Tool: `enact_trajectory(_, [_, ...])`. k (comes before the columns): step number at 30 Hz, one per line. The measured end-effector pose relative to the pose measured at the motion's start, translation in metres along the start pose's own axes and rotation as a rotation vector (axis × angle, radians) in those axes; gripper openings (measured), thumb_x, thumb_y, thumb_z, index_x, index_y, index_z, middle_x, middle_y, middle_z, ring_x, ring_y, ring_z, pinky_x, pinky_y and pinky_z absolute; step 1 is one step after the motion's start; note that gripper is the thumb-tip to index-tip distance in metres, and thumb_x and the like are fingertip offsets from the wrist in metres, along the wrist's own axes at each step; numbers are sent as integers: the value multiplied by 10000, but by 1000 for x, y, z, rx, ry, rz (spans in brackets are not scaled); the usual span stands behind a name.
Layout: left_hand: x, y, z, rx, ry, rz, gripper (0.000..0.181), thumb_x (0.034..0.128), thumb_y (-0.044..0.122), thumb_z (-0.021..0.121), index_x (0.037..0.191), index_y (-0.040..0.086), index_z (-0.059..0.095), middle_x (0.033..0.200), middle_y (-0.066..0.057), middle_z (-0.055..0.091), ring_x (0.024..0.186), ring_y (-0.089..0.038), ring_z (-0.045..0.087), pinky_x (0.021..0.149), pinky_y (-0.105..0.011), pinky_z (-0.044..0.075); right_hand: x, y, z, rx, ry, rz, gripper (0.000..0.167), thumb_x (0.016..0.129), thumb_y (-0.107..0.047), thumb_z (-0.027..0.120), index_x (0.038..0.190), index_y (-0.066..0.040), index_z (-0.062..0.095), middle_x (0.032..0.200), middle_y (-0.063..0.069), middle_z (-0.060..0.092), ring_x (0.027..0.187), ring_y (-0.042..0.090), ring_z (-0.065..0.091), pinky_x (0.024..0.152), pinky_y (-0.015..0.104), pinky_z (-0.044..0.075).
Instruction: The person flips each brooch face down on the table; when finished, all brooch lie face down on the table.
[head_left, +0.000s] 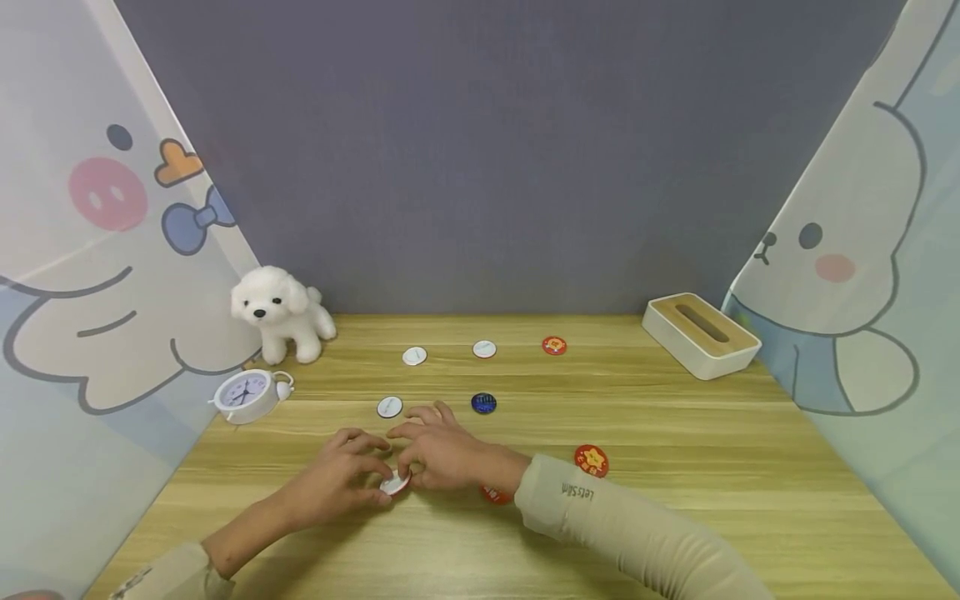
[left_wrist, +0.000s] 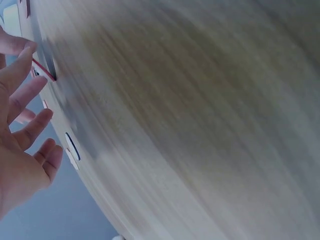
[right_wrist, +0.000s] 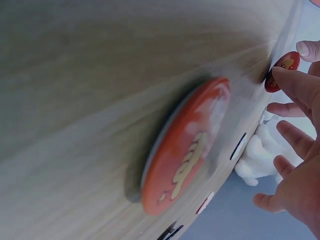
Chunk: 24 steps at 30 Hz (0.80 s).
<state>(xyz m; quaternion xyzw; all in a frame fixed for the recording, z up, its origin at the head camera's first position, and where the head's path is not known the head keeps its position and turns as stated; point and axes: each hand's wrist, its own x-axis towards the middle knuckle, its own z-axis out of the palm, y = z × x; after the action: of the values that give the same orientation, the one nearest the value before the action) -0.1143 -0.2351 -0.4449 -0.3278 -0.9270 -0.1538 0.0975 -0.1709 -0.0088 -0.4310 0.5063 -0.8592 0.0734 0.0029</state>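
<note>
The left hand (head_left: 341,479) and right hand (head_left: 444,450) pinch opposite edges of a tilted white-backed badge (head_left: 393,482), located nearer the person than the blue badge (head_left: 483,403), apparently to steady its thin rim.

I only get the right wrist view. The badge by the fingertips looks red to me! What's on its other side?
Observer: In the head view, the badge shows its other face, and that one is white.

Operator: Ooh, two colours! Is anything standing way over on the right, where I can't see?

Observer: Yes. The head view has a white box with a wood-coloured top there, near the back of the table.
</note>
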Motion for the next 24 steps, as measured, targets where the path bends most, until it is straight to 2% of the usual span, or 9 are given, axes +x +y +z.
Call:
enact_trajectory(7, [1, -1, -3, -25, -40, -4, 222, 795, 484, 794, 953, 329, 775, 1249, -48, 667, 1170, -304, 513, 944, -598, 425, -4, 0, 2, -55, -7, -18, 87, 870, -325, 759, 927, -389, 752, 1510, -86, 506, 1470, 289, 338, 1134, 675, 271])
enact_trajectory(16, [4, 4, -7, 11, -53, 38, 194, 808, 449, 797, 945, 313, 779, 1247, -46, 666, 1166, -308, 521, 933, -589, 441, -8, 0, 2, -100, -60, 0, 226, 905, -274, 687, 1061, -424, 752, 1540, -90, 470, 1475, 263, 319, 1149, 652, 264])
enact_trajectory(24, [5, 6, -9, 5, -72, 22, 165, 813, 422, 799, 937, 314, 785, 1262, -57, 660, 1179, -318, 517, 944, -596, 433, -10, -1, 0, -114, -70, -6, 260, 898, -258, 682, 1085, -425, 752, 1530, -96, 480, 1464, 255, 334, 1144, 641, 280])
